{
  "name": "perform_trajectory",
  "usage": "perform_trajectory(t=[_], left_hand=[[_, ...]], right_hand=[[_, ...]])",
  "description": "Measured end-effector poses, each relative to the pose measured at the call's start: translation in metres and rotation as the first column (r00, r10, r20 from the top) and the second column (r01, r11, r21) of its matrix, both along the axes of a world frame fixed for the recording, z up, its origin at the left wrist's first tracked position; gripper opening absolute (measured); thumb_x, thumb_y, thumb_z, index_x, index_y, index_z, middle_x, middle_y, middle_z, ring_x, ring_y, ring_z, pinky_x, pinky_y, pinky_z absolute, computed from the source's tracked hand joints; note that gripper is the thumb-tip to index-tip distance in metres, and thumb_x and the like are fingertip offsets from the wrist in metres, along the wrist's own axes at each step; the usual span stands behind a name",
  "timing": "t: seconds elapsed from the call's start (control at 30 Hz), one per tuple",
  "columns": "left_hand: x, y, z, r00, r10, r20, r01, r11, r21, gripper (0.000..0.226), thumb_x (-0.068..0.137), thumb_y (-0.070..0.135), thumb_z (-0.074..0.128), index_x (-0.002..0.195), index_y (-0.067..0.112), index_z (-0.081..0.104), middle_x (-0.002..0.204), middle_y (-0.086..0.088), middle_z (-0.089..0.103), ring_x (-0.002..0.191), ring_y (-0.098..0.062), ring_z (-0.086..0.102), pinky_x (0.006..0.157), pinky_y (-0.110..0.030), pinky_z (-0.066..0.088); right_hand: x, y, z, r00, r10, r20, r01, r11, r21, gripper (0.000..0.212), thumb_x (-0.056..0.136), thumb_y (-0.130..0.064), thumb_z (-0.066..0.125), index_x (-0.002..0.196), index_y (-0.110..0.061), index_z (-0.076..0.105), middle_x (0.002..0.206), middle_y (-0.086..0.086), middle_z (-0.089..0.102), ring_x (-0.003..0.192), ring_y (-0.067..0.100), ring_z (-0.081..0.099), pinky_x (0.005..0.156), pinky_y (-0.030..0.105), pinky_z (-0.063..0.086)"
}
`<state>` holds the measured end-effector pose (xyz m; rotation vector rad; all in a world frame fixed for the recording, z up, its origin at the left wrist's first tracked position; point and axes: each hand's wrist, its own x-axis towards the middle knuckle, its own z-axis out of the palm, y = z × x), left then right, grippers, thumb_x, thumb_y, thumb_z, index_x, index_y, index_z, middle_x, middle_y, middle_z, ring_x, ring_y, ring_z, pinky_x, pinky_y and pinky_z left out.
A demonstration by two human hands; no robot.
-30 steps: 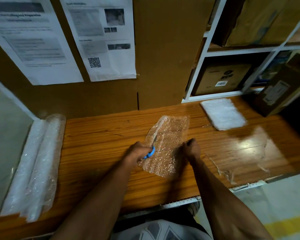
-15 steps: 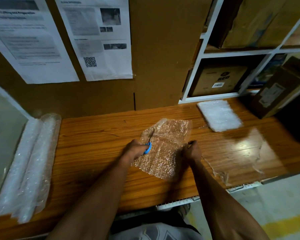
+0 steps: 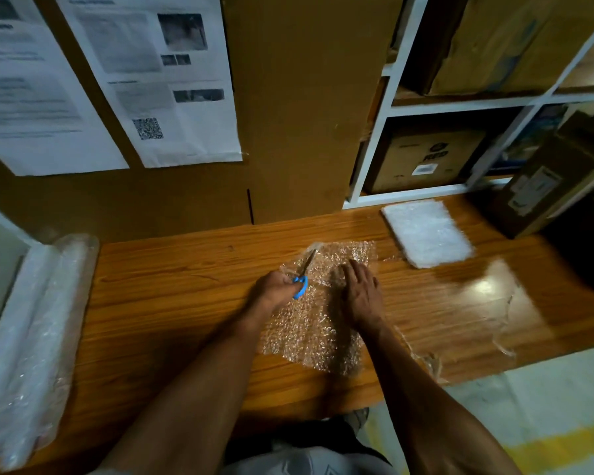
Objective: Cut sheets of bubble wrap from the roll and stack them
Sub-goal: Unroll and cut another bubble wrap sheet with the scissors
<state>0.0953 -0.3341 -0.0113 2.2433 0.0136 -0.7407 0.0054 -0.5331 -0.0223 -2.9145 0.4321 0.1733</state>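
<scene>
A cut sheet of clear bubble wrap (image 3: 314,334) lies flat in the middle of the wooden table (image 3: 172,296). My left hand (image 3: 275,289) grips blue-handled scissors (image 3: 300,281), whose blades point away along the sheet's left edge. My right hand (image 3: 360,293) rests flat on the sheet with fingers spread. A white stack of cut sheets (image 3: 427,233) lies at the back right of the table. The bubble wrap roll (image 3: 35,334) lies along the table's left end.
Cardboard panels with taped paper notices (image 3: 151,80) stand behind the table. A white shelf (image 3: 460,104) with cardboard boxes is at the back right, and a tilted box (image 3: 556,180) leans beside the stack. Scraps of clear film (image 3: 429,361) lie near the front edge.
My right hand opened from a curled grip at the sheet's right edge and moved onto the sheet, lying flat. The sheet now lies smoother. My left hand stayed on the scissors.
</scene>
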Motion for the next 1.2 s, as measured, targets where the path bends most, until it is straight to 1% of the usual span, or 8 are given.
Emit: perform_trajectory(t=[0.07, 0.17, 0.37, 0.6, 0.77, 0.9, 1.07, 1.2], left_hand=[[0.006, -0.010, 0.000, 1.000, -0.006, -0.016, 0.006, 0.999, 0.033, 0.030, 0.088, 0.051, 0.067, 0.081, 0.022, 0.065, 0.081, 0.000, 0.068, 0.070, -0.018, 0.059, 0.063, -0.030, 0.044], [0.017, -0.014, -0.005, 0.999, -0.004, -0.037, 0.008, 0.995, 0.102, 0.034, 0.085, 0.054, 0.068, 0.086, 0.021, 0.068, 0.088, -0.002, 0.072, 0.074, -0.017, 0.064, 0.061, -0.031, 0.049], [0.029, -0.006, -0.010, 0.988, 0.154, 0.001, -0.152, 0.977, 0.147, 0.047, 0.084, 0.063, 0.065, 0.076, 0.017, 0.069, 0.073, 0.000, 0.070, 0.067, -0.020, 0.063, 0.059, -0.027, 0.042], [0.031, -0.004, -0.018, 0.988, 0.145, 0.045, -0.146, 0.989, 0.017, 0.037, 0.085, 0.062, 0.065, 0.081, 0.026, 0.069, 0.083, 0.006, 0.073, 0.079, -0.016, 0.068, 0.078, -0.035, 0.057], [0.036, -0.010, -0.014, 0.997, 0.071, 0.000, -0.070, 0.988, 0.134, 0.043, 0.081, 0.066, 0.064, 0.078, 0.023, 0.068, 0.076, 0.002, 0.072, 0.069, -0.017, 0.066, 0.064, -0.028, 0.049], [0.040, -0.004, -0.012, 0.985, 0.138, 0.100, -0.158, 0.962, 0.222, 0.058, 0.073, 0.076, 0.055, 0.079, 0.021, 0.069, 0.076, 0.002, 0.072, 0.073, -0.022, 0.070, 0.066, -0.029, 0.055], [0.037, -0.010, -0.017, 0.997, 0.045, 0.067, -0.056, 0.982, 0.181, 0.040, 0.085, 0.061, 0.064, 0.081, 0.022, 0.070, 0.079, 0.003, 0.072, 0.077, -0.019, 0.069, 0.074, -0.031, 0.057], [0.038, -0.007, -0.013, 0.992, 0.102, 0.073, -0.119, 0.952, 0.283, 0.051, 0.080, 0.066, 0.062, 0.085, 0.016, 0.070, 0.081, -0.001, 0.070, 0.076, -0.023, 0.067, 0.061, -0.028, 0.052]], right_hand=[[0.011, -0.007, -0.001, 0.990, 0.065, -0.126, -0.063, 0.998, 0.018, 0.081, 0.105, -0.021, 0.054, 0.167, -0.017, 0.001, 0.175, 0.006, -0.004, 0.161, 0.028, 0.002, 0.130, 0.049, 0.008], [0.020, -0.023, -0.015, 0.973, 0.021, -0.229, 0.001, 0.996, 0.094, 0.087, 0.101, -0.013, 0.062, 0.167, -0.020, 0.006, 0.175, 0.004, -0.005, 0.161, 0.029, 0.004, 0.127, 0.056, 0.016], [0.042, -0.039, -0.020, 0.974, -0.111, -0.199, 0.116, 0.993, 0.015, 0.059, 0.110, -0.014, 0.034, 0.166, -0.014, 0.014, 0.174, 0.005, 0.011, 0.158, 0.037, 0.013, 0.123, 0.055, 0.024], [0.061, -0.043, -0.016, 0.957, -0.109, -0.268, 0.091, 0.993, -0.080, 0.080, 0.104, -0.021, 0.057, 0.165, -0.011, 0.006, 0.172, 0.021, 0.006, 0.157, 0.044, 0.012, 0.125, 0.053, 0.023], [0.056, -0.050, -0.027, 0.960, -0.153, -0.235, 0.147, 0.988, -0.045, 0.071, 0.102, -0.045, 0.059, 0.155, -0.011, 0.026, 0.161, 0.021, 0.024, 0.146, 0.038, 0.030, 0.115, 0.049, 0.037], [0.053, -0.052, -0.020, 0.945, -0.145, -0.295, 0.133, 0.989, -0.060, 0.085, 0.099, -0.046, 0.065, 0.160, -0.009, 0.019, 0.167, 0.022, 0.010, 0.149, 0.040, 0.025, 0.118, 0.051, 0.034], [0.051, -0.048, -0.021, 0.939, -0.165, -0.303, 0.145, 0.986, -0.087, 0.085, 0.101, -0.051, 0.058, 0.162, -0.007, 0.017, 0.165, 0.023, 0.015, 0.148, 0.039, 0.026, 0.119, 0.051, 0.035], [0.048, -0.046, -0.026, 0.922, -0.203, -0.331, 0.149, 0.972, -0.181, 0.080, 0.105, -0.047, 0.051, 0.163, -0.005, 0.015, 0.168, 0.021, 0.016, 0.150, 0.041, 0.024, 0.120, 0.055, 0.033]])
